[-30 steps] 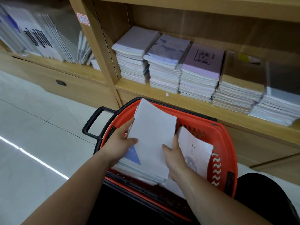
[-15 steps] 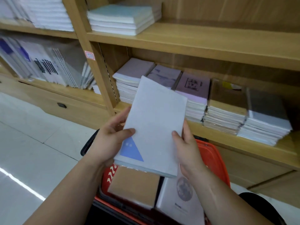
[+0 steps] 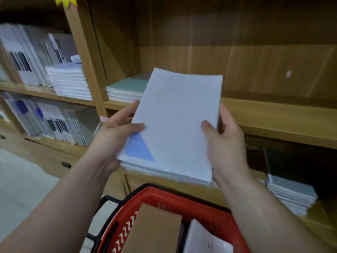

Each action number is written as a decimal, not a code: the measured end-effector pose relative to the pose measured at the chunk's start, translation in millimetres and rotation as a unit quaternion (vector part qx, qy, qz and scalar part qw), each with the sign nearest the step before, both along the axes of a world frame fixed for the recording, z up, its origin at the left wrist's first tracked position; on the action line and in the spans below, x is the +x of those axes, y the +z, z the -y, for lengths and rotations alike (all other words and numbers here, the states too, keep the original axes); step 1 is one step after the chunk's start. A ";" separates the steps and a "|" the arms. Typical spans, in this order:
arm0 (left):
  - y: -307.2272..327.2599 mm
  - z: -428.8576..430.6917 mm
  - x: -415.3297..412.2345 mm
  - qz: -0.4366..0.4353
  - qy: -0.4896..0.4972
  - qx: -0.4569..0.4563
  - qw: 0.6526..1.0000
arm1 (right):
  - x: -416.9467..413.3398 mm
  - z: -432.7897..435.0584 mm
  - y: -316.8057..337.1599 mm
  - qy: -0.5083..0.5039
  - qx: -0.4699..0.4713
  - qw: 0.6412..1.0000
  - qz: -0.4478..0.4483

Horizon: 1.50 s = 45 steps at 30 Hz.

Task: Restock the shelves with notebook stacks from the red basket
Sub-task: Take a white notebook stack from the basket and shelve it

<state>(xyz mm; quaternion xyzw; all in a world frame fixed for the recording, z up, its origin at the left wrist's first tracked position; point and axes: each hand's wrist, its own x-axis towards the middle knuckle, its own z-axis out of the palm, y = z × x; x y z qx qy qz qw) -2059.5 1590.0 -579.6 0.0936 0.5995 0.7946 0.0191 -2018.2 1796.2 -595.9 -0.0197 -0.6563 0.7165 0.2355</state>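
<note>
Now the notebook stack (image 3: 175, 125) has just come up out of the red basket (image 3: 164, 194), left hand (image 3: 116, 132) and right hand (image 3: 226, 143) pinching its 2 sides, bare shelf (image 3: 273, 114) just beyond the fingertips (image 3: 127, 111), so placing comes next.

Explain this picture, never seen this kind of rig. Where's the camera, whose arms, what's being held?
No machine here: a person wears one wide-angle camera on the head, so you look down along their own arms. The left hand and right hand grip a stack of pale notebooks by its side edges, thumbs on the cover, held in front of a wooden shelf. On that shelf, to the left, lies a short stack with a green cover. Below is a red basket holding a brown notebook and a white booklet. Blur hides the print.
</note>
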 end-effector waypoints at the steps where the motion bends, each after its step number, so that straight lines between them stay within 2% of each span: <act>1: 10.0 -8.1 -16.7 0.018 0.008 -0.001 1.000 | -16.8 -7.3 11.6 0.002 -0.019 1.000 0.006; 5: 39.3 -32.7 -83.0 0.051 0.029 -0.052 0.997 | -89.0 -32.0 46.5 -0.027 -0.100 0.994 0.047; 6: 40.3 -36.5 -95.2 0.045 0.035 -0.083 0.995 | -105.2 -36.0 52.5 -0.036 -0.090 0.993 0.062; 8: 36.5 -40.0 -105.6 0.000 0.061 -0.204 0.977 | -134.3 -41.5 59.4 -0.058 -0.056 0.990 0.117; 11: 22.1 -35.7 -100.5 -0.103 0.099 -0.380 0.914 | -160.8 -43.0 55.8 -0.055 -0.066 0.984 0.157; 14: 2.9 -27.7 -97.5 -0.203 0.110 -0.508 0.830 | -171.2 -40.9 50.4 -0.029 0.016 0.983 0.178; 17: -11.6 -21.5 -112.4 -0.259 0.172 -0.548 0.777 | -161.8 -51.4 44.2 -0.002 0.044 0.990 0.133; 20: -11.7 -16.6 -135.8 -0.291 0.223 -0.589 0.721 | -149.6 -63.2 41.4 0.120 0.039 0.988 0.090; 22: -6.4 -14.3 -149.9 -0.287 0.215 -0.609 0.708 | -152.3 -66.0 38.8 0.169 0.117 0.974 0.093; 24: -2.5 -12.9 -162.5 -0.286 0.212 -0.637 0.684 | -161.3 -67.0 38.0 0.161 0.206 0.959 0.110; 26: 1.8 -13.0 -171.6 -0.279 0.210 -0.647 0.677 | -173.3 -68.2 35.3 0.139 0.249 0.950 0.127; 31: -0.1 -20.3 -188.2 -0.262 0.189 -0.649 0.689 | -180.4 -69.8 32.4 0.101 0.259 0.952 0.128; 34: -0.5 -23.4 -189.0 -0.267 0.195 -0.664 0.671 | -178.3 -66.3 29.6 0.084 0.285 0.946 0.126; 37: -1.8 -29.3 -181.8 -0.323 0.158 -0.677 0.642 | -179.4 -63.4 27.0 0.050 0.315 0.941 0.117; 40: -7.3 -40.0 -179.0 -0.329 0.115 -0.671 0.655 | -179.7 -61.6 28.7 0.042 0.340 0.932 0.120; 43: -9.3 -48.3 -182.8 -0.304 0.131 -0.661 0.673 | -185.2 -64.6 26.5 0.045 0.343 0.930 0.123; 45: -10.8 -49.6 -184.3 -0.301 0.140 -0.660 0.674 | -188.4 -66.1 23.6 0.039 0.361 0.923 0.125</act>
